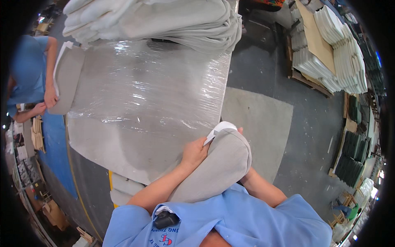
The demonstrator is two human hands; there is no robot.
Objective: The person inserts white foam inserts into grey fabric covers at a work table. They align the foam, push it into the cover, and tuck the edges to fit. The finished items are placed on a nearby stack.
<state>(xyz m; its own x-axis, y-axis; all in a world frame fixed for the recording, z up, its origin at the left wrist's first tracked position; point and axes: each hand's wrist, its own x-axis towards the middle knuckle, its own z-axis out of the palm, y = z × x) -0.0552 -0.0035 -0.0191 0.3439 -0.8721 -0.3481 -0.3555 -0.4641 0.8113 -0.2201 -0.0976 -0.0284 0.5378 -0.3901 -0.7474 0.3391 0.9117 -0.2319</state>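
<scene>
Hands of a person in a light blue shirt (247, 218) work a grey fabric cushion cover (222, 164), seen from a head camera looking down. The left hand (194, 151) is closed on the upper edge of the cover, its fingers curled into the cloth. Just past those fingers, white foam padding (220, 127) pokes out of the cover's open end. The right hand (240, 131) is almost wholly hidden behind the cover; only a fingertip shows beside the foam, so how far its fingers are closed cannot be told. The right forearm runs under the cover's far side. The cover lies rounded and stuffed against the person's chest, directly below the left fingers.

Beyond the fingers spreads a large work table wrapped in clear plastic film (144, 94) that glints under the light. At its far end sits a tall stack of folded pale grey covers (156, 18).

Well to the left of the fingers, another person's hand (50, 98) holds a second grey cover (68, 78) at the table's edge.

Far to the right, on the dark concrete floor (304, 123), pallets carry stacks of white foam pieces (345, 53), with dark green stacks (352, 156) nearer.
</scene>
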